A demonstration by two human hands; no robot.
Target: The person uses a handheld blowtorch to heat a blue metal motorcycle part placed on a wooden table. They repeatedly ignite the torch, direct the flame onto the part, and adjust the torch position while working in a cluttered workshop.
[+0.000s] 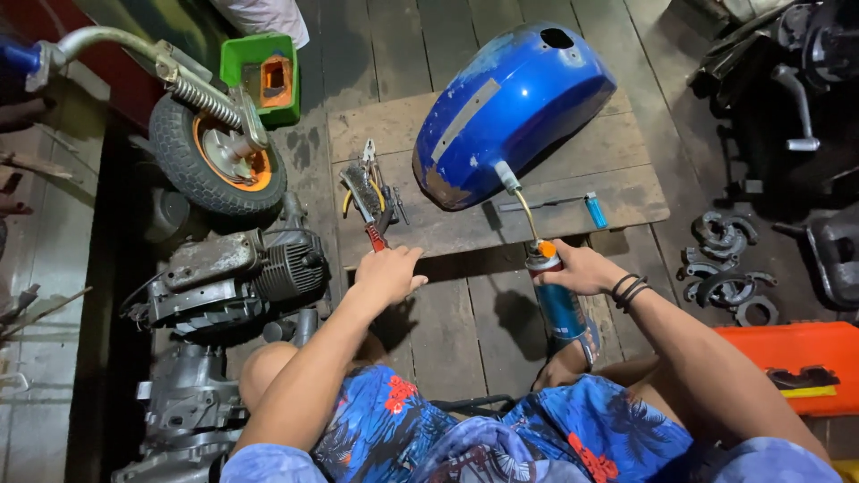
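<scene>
Nearest, the right hand (577, 268) is wrapping around a blue gas torch canister (559, 300), hiding its upper part, while the left hand (386, 273), fingers curled loosely, is resting by red-handled pliers (374, 234), half-covered, before the blue fuel tank (510, 112).

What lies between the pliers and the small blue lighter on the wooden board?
In the head view, the blue fuel tank lies between pliers and lighter.

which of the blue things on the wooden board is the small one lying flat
The blue lighter, lying flat near the board's right edge, beside the big blue fuel tank; the blue torch canister is in the right hand.
</scene>
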